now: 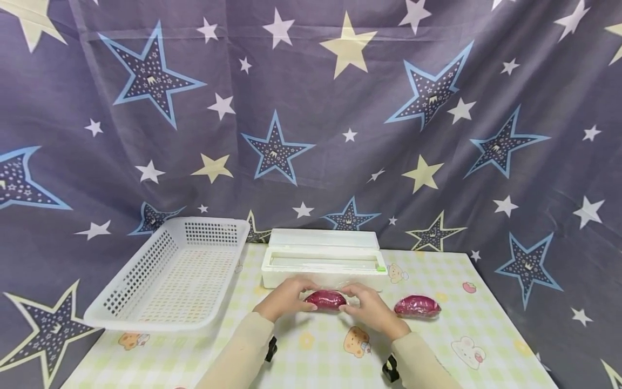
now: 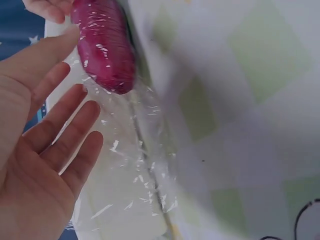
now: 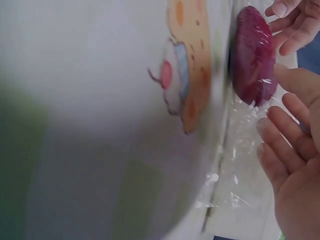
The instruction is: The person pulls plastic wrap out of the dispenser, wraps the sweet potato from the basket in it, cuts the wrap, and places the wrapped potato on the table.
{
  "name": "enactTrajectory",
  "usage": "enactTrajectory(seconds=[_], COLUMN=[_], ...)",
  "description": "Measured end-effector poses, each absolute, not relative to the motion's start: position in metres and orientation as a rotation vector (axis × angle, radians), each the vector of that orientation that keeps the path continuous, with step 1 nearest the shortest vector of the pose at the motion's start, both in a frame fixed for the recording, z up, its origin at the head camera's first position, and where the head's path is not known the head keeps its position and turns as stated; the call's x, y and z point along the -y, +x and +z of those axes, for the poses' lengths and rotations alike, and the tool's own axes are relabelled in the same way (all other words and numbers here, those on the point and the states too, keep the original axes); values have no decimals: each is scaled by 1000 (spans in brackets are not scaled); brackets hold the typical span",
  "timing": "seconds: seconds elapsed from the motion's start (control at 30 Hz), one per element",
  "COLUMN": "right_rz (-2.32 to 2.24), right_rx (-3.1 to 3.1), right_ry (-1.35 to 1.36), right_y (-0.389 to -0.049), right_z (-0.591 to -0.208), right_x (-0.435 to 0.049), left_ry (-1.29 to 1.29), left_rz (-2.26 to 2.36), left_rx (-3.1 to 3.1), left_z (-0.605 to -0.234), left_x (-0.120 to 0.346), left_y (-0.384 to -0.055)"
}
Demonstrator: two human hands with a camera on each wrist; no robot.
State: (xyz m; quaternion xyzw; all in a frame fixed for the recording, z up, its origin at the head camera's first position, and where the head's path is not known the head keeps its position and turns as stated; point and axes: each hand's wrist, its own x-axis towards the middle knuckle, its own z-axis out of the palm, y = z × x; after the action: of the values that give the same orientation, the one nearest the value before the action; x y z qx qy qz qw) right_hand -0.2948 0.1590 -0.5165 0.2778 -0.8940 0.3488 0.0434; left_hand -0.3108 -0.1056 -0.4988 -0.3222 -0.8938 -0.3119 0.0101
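Observation:
A dark purple-red sweet potato point(image 1: 325, 300) lies in front of a long white cling film box point(image 1: 320, 279). Clear film point(image 2: 127, 160) covers it, and a loose wrinkled flap spreads out past its end in both wrist views. My left hand point(image 1: 286, 299) is at its left end, fingers spread and thumb tip right at the skin. On the other end, my right hand point(image 1: 370, 310) has its thumb close against the potato point(image 3: 252, 60) and its fingers extended over the film. Neither hand curls round it. A second film-wrapped sweet potato point(image 1: 417, 306) lies to the right.
A white perforated plastic basket point(image 1: 160, 324) stands at the left of the table. The box's lid point(image 1: 323, 238) is raised at the back, with a small green piece point(image 1: 381, 269) at its right end. A star-patterned curtain point(image 1: 311, 97) hangs behind the checked tablecloth point(image 1: 301, 362).

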Motion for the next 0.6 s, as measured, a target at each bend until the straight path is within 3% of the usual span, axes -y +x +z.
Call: enactTrajectory(seconds=[0.6], right_rz=[1070], right_rx=[2836], right_ry=[769], right_y=[-294], right_z=[-523], right_x=[-149], left_ry=[-915], left_rz=[-1033], left_rx=[2799], left_z=[-521], left_x=[104], left_y=[-310])
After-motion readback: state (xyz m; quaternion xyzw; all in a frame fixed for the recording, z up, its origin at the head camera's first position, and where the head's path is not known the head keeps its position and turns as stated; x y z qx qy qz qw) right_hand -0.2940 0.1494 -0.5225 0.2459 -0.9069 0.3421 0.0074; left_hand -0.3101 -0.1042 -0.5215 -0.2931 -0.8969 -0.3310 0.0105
